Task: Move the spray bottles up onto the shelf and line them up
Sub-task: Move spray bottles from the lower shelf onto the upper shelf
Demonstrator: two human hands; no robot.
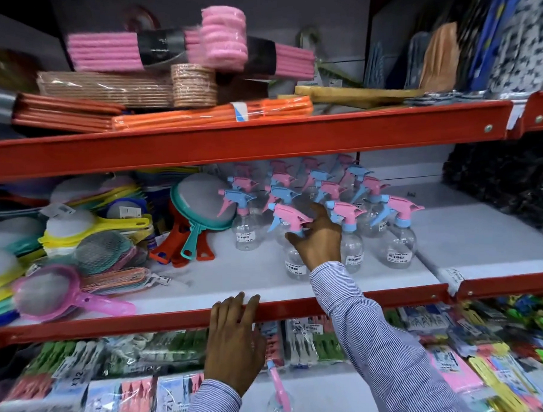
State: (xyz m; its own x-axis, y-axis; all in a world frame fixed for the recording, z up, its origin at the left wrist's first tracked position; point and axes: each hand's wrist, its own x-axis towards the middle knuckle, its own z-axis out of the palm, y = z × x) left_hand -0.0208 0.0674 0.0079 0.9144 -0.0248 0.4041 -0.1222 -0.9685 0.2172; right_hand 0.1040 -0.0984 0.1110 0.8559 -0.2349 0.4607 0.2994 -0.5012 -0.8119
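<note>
Several clear spray bottles with pink and blue trigger heads stand in rows on the white middle shelf. My right hand reaches among them and grips the neck of a front bottle with a pink head. To its left stands a bottle with a blue head, and two more stand at the right. My left hand rests flat on the shelf's red front edge, holding nothing. One more spray bottle lies on the shelf below, partly behind my left hand.
Stacked plastic strainers and sieves crowd the left of the middle shelf. The right part of that shelf is bare white. Packs of clothes pegs fill the lower shelf. Pink and orange bundles lie on the top shelf.
</note>
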